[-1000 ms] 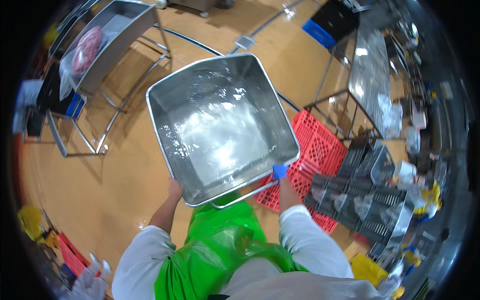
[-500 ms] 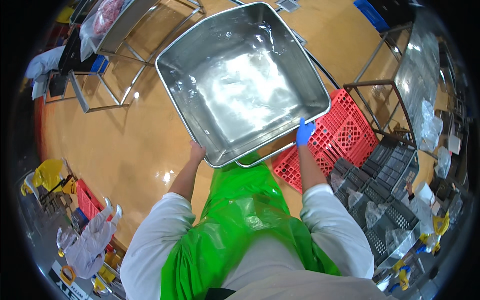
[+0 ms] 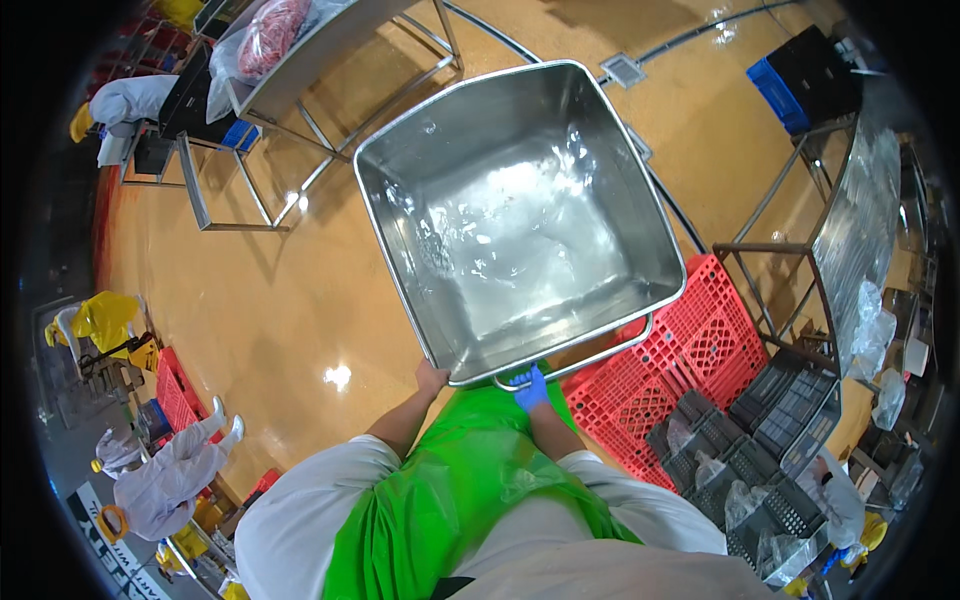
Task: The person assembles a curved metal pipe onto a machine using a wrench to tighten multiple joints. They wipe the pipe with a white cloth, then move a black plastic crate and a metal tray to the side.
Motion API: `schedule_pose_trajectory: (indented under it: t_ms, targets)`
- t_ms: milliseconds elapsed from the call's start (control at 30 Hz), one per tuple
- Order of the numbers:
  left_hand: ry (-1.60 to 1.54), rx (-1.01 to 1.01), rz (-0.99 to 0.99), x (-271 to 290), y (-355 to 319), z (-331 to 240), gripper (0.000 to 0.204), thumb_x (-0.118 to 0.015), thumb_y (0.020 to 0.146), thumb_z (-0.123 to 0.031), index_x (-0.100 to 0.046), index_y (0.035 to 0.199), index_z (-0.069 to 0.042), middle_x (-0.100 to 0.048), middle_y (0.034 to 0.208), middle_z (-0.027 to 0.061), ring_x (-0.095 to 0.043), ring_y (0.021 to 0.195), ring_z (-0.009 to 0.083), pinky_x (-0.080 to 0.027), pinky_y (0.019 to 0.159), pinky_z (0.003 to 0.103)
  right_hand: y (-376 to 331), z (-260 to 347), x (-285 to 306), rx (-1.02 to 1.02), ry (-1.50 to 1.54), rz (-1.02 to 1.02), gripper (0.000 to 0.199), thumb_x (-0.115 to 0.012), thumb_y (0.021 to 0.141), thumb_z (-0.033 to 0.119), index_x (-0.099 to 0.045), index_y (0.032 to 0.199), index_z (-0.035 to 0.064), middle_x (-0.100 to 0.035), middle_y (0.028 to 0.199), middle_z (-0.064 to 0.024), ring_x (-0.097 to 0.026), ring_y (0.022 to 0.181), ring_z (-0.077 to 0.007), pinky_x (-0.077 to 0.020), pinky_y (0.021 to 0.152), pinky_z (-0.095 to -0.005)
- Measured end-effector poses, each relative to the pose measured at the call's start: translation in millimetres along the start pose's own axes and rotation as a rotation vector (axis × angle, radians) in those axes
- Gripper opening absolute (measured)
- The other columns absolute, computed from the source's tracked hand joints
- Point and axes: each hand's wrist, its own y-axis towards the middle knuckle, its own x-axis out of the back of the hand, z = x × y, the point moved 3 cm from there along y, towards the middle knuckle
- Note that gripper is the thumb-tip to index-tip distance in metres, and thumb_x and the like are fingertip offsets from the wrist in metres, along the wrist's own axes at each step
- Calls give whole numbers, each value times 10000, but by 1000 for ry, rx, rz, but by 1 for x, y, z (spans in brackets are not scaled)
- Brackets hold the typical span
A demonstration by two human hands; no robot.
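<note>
A large, square stainless steel tub (image 3: 520, 240) stands in front of me, with wet-looking shiny patches on its bare inside. Along its near side runs a bent metal handle bar (image 3: 600, 358). My left hand (image 3: 431, 377), ungloved, grips the tub's near left corner at the rim; some of its fingers are hidden. In a blue glove, my right hand (image 3: 531, 388) is wrapped around the left end of the handle bar, close to my left hand. My green apron (image 3: 480, 450) hangs just behind the bar. Whatever is under the tub is hidden.
Red plastic pallets (image 3: 680, 370) lie right of the tub, beside stacked grey crates (image 3: 760, 470). A metal table (image 3: 855, 220) stands farther right. Another metal table (image 3: 330, 50) at upper left bears bagged meat (image 3: 272, 38). A person in white (image 3: 170, 480) is at lower left.
My right hand has left the tub's near right corner and now holds the handle's left end. In view, the tub and surroundings sit lower and farther right. My left hand stays at its corner.
</note>
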Motion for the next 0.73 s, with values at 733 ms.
schedule_pose_trajectory:
  t_ms: [733]
  targets:
    - [-245,-51,283,45,15,-159,341,-646,632,-168,-661,960,-77,-693,835,147,-684,788,262,-523,772,387,60,137,-39,22,-577,53,289,-427,886,333,-413,930,47,-493,728,-167,-524,674,-336,-452,724,-612]
